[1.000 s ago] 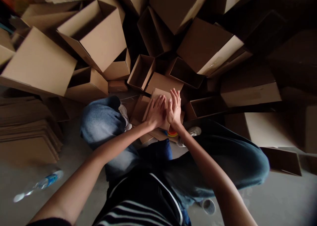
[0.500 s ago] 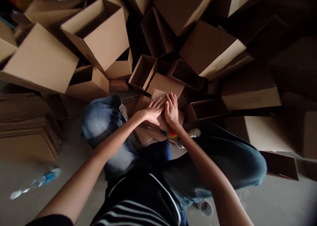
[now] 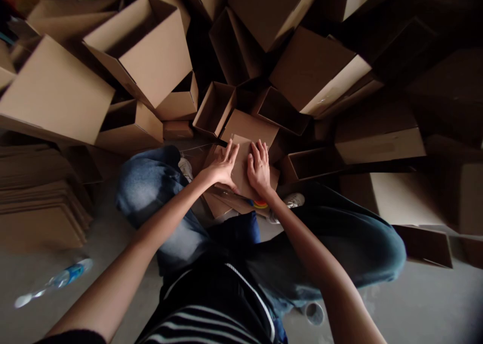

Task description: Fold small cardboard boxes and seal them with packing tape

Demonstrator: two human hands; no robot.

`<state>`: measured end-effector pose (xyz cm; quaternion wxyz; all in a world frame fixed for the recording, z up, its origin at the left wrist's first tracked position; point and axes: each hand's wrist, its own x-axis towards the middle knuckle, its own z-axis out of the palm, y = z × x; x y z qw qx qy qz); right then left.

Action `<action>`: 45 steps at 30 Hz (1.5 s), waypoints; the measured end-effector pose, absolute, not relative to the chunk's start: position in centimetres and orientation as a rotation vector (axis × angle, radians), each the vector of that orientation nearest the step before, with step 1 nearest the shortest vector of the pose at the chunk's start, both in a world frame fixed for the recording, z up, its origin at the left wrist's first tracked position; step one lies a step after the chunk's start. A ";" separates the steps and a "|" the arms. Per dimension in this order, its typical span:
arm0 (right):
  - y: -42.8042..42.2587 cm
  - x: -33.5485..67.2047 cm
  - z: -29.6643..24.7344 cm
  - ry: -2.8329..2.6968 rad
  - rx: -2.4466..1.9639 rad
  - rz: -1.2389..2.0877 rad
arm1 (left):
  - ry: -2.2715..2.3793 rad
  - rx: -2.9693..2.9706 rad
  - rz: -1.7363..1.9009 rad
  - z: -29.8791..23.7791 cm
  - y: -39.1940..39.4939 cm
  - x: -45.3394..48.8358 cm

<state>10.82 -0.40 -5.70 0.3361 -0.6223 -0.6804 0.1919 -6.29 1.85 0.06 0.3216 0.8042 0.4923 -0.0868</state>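
Fingers [image 3: 231, 153] rest on a box [image 3: 241, 169]; cartons [image 3: 154, 65] crowd the grey floor [image 3: 422, 309].

Middle cardboard box [image 3: 241, 173]: no print can be read.
Stacked boxes [image 3: 154, 67]: plain faces are shown; nothing written is seen.
Bottle label [image 3: 73, 272]: blue and blurred; no word can be made out.

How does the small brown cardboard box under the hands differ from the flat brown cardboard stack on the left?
The small brown cardboard box is folded into shape; the flat brown cardboard stack lies unfolded in layers. The left hand and right hand rest on the box; the stack is untouched. Both are plain brown cardboard.
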 end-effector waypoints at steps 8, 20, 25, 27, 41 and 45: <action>-0.4 11.0 -5.6 -1.816 -1.678 0.464 | 1.385 1.931 -0.187 0.0 1.9 -4.9; -0.4 11.1 -5.8 -1.800 -1.646 0.451 | 1.412 1.918 -0.150 -0.2 1.3 -4.9; -0.4 11.2 -5.9 -1.798 -1.654 0.434 | 1.432 1.930 -0.192 0.1 1.5 -4.7; -0.3 11.2 -5.9 -1.797 -1.657 0.431 | 1.429 1.914 -0.191 0.4 1.4 -4.6; -0.2 11.3 -6.1 -1.789 -1.652 0.421 | 1.424 1.826 -0.117 0.0 1.9 -5.2; -0.1 11.3 -6.1 -1.783 -1.651 0.419 | 1.505 1.815 -0.004 -0.7 2.1 -5.6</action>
